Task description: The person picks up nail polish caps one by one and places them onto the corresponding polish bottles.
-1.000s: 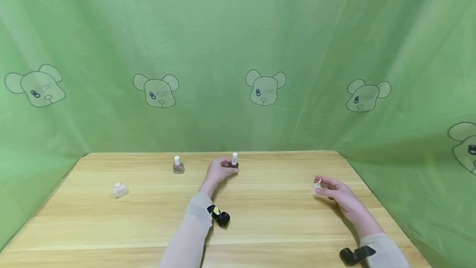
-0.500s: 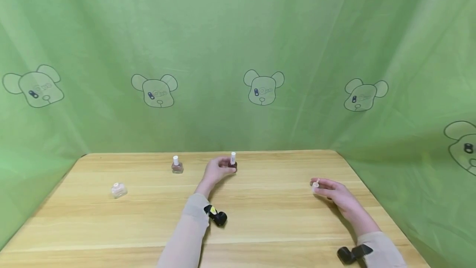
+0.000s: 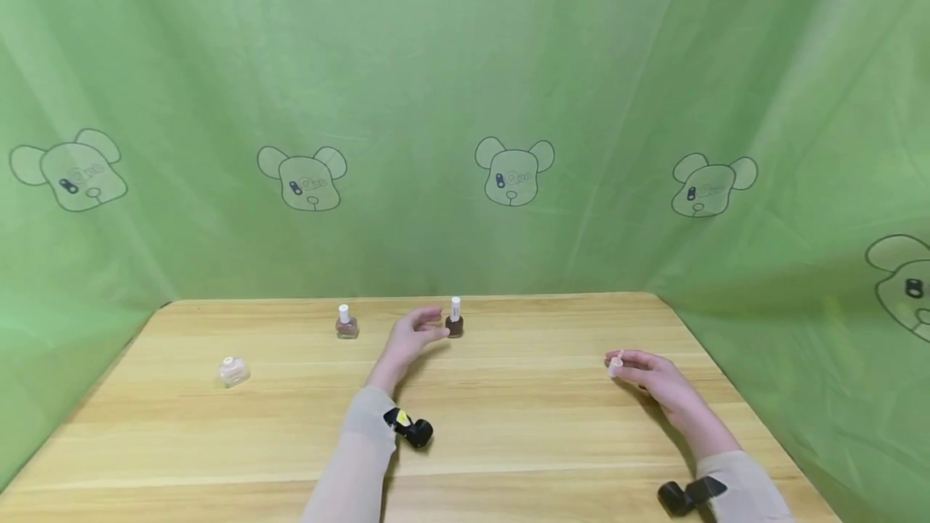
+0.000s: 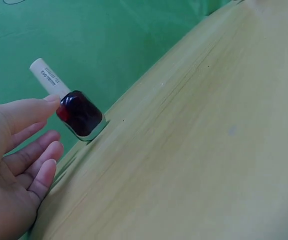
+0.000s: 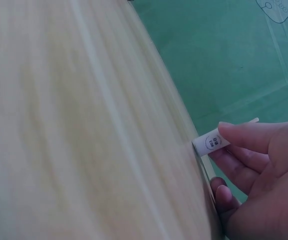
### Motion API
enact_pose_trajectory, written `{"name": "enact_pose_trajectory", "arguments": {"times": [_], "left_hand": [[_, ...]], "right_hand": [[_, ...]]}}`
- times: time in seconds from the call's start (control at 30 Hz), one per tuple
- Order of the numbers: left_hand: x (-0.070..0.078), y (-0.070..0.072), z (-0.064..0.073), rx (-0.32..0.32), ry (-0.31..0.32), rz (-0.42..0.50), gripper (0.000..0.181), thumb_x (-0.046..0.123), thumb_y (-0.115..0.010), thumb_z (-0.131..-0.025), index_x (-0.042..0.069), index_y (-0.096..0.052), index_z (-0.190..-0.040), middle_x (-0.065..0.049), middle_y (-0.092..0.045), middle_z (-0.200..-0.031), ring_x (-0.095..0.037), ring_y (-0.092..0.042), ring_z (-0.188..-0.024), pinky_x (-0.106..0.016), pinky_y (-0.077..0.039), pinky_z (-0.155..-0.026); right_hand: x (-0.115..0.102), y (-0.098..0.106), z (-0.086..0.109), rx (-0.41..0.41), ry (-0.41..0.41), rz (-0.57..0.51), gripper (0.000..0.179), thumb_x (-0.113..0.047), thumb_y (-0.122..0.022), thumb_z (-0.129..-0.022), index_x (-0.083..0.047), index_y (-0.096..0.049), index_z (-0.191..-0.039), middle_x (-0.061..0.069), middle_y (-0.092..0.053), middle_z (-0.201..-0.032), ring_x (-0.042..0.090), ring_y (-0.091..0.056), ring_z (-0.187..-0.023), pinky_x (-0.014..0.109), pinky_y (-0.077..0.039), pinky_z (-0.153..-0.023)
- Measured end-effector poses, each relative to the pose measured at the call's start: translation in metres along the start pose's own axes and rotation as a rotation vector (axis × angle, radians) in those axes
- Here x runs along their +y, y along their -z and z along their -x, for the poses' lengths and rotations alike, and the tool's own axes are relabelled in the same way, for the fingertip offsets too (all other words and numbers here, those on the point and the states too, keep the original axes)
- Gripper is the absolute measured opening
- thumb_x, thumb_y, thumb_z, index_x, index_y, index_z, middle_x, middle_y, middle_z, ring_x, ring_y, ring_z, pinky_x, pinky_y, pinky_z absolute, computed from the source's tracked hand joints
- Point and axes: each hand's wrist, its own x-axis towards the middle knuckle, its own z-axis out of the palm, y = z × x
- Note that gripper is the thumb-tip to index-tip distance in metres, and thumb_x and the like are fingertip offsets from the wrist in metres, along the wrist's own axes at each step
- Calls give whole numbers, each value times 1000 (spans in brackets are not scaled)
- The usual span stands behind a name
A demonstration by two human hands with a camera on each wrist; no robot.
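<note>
A nail polish bottle [image 3: 454, 327] with dark red polish and a tall white cap stands upright near the table's back edge. Beside it my left hand [image 3: 409, 342] has its fingers loosely spread; in the left wrist view the thumb [image 4: 31, 111] lies close to the dark bottle [image 4: 81, 115], and whether it touches cannot be told. My right hand [image 3: 664, 382] pinches a white nail polish cap [image 3: 615, 366] low at the table's right side. Printed marks show on the cap [image 5: 211, 142] in the right wrist view, and a thin stem pokes out past the thumb.
A mauve nail polish bottle [image 3: 347, 327] with a white cap stands left of my left hand. Farther left is a clear, squat bottle [image 3: 234, 372] with a short pale neck. A green curtain [image 3: 407, 248] hangs behind the wooden table [image 3: 508, 426].
My left hand has loosened from the dark bottle and drawn back slightly to the left, leaving it standing. The right hand keeps its pinch on the cap, almost unmoved.
</note>
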Motion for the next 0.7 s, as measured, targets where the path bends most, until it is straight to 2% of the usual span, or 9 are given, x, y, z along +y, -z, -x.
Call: {"name": "enact_pose_trajectory", "arguments": {"times": [0.1,0.17,0.3,0.43,0.53,0.7], "left_hand": [[1,3,5,2,10,3,53,13,-75,-82,8,-57,-132,-12,-62,-132,-24,-60,-109,-42,-48,-100],[1,5,9,2,16,4,52,14,-75,-82,10,-58,-132,-11,-62,-131,-23,-61,-107,-41,-49,-99],[2,5,16,10,7,1,50,15,-75,-83,10,-60,-130,-12,-63,-130,-24,-62,-108,-42,-49,-99],[5,7,23,22,1,-3,49,18,-74,-84,9,-59,-130,-13,-62,-131,-28,-62,-113,-45,-49,-101],[7,12,30,23,10,6,48,19,-73,-85,8,-59,-130,-14,-62,-132,-27,-62,-112,-46,-50,-99],[13,23,44,24,32,45,47,17,-72,-86,6,-58,-130,-16,-62,-131,-25,-65,-105,-42,-53,-92]], "right_hand": [[-1,1,-1,6,-11,9,56,-34,-63,-94,1,-50,-137,17,-53,-143,-17,-47,-98,28,-35,-98],[-1,1,-2,11,-18,9,56,-34,-63,-94,0,-51,-137,12,-57,-140,-17,-47,-98,32,-35,-97],[-1,1,-3,24,-22,-18,55,-33,-65,-93,-2,-52,-136,-12,-66,-123,-13,-49,-97,30,-37,-91],[-6,0,-2,34,-14,-43,55,-33,-66,-92,-2,-53,-136,-29,-63,-109,-10,-51,-97,28,-40,-88],[-10,-3,-1,42,1,-54,55,-33,-67,-91,-2,-53,-135,-29,-62,-107,-10,-53,-97,27,-43,-88],[-18,-10,1,42,50,-69,54,-30,-68,-90,0,-53,-133,-22,-66,-112,-8,-57,-98,27,-48,-89]]}}
